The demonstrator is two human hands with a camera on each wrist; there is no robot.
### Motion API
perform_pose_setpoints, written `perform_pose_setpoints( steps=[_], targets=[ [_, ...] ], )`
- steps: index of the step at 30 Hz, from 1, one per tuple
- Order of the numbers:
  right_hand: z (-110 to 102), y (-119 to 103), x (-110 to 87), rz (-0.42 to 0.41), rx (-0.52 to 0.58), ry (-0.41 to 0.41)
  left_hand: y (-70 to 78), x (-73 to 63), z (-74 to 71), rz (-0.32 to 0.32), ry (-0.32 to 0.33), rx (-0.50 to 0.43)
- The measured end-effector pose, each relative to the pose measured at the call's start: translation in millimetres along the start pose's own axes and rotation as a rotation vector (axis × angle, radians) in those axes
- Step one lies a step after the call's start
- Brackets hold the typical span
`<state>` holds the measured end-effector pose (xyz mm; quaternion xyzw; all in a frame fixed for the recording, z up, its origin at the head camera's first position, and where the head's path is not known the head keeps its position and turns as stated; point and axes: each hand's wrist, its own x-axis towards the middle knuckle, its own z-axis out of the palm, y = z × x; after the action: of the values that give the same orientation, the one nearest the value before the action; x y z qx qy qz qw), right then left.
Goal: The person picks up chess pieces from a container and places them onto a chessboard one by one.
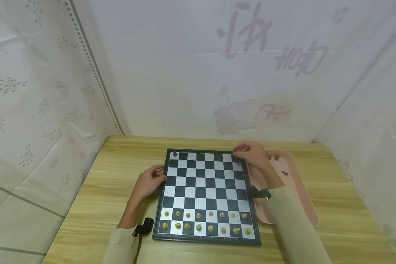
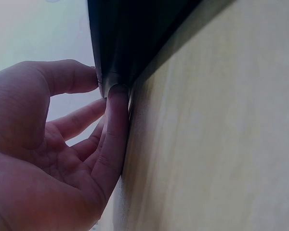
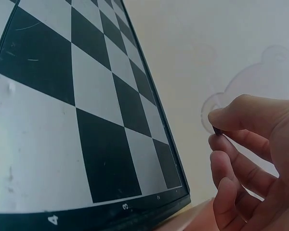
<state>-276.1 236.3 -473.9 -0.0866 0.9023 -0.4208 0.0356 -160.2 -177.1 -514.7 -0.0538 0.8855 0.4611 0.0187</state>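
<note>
A black-and-white chessboard (image 1: 200, 182) lies on the wooden table. My left hand (image 1: 148, 183) holds the board's left edge, thumb on its upper side and a finger at its lower edge in the left wrist view. Over the far right corner square, my right hand (image 1: 253, 154) pinches a small dark chess piece (image 3: 217, 130) between thumb and fingertip; most of it is hidden by the fingers. One dark chess piece (image 1: 175, 154) stands on the far left corner square. Pale chess pieces (image 1: 199, 227) fill the two rows nearest me.
A pink tray (image 1: 305, 200) lies along the board's right side, under the right forearm. Dark pieces lie in its far part, one chess piece (image 1: 285, 173) on its side. Patterned cloth (image 1: 171, 73) hangs behind the table and at both sides.
</note>
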Motion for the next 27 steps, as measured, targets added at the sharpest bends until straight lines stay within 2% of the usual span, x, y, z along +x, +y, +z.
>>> perform_pose_setpoints(
  steps=[8, 27],
  targets=[
    [2, 2, 2.8, -0.015, -0.007, -0.006, -0.5, -0.1, 0.0, 0.008, 0.002, 0.0],
    [2, 15, 3.6, -0.04, -0.154, 0.015, -0.8, -0.5, 0.0, 0.01, 0.007, 0.002]
  ],
)
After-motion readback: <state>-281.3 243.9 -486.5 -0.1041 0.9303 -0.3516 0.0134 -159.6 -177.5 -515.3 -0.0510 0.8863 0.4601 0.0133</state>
